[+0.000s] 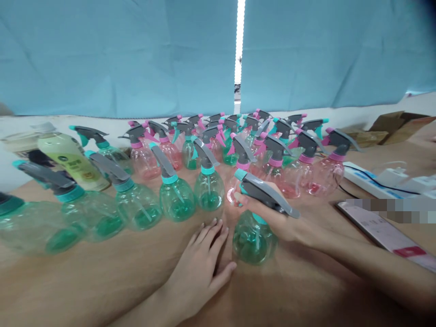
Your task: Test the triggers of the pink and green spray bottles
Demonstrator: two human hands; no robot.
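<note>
My right hand (269, 209) is wrapped round the neck of a green spray bottle (254, 245) with a grey and turquoise trigger head (264, 188). That bottle is upright, at or just above the table, and its nozzle points away to the left. Flat on the wood lies my left hand (204, 259), fingers stretched forward, holding nothing, just left of the held bottle. Beyond my fingertips stand more green spray bottles, among them one directly ahead (209, 188) and another beside it (177, 197). Pink spray bottles (275, 168) crowd behind and to the right.
A yellow-green labelled bottle (68, 154) stands at the far left. On the right lie a phone (384, 231) and a white power strip (368, 179) with plugs and black cables. Cardboard (391, 129) sits at the back right, and a blue curtain (119, 54) hangs behind.
</note>
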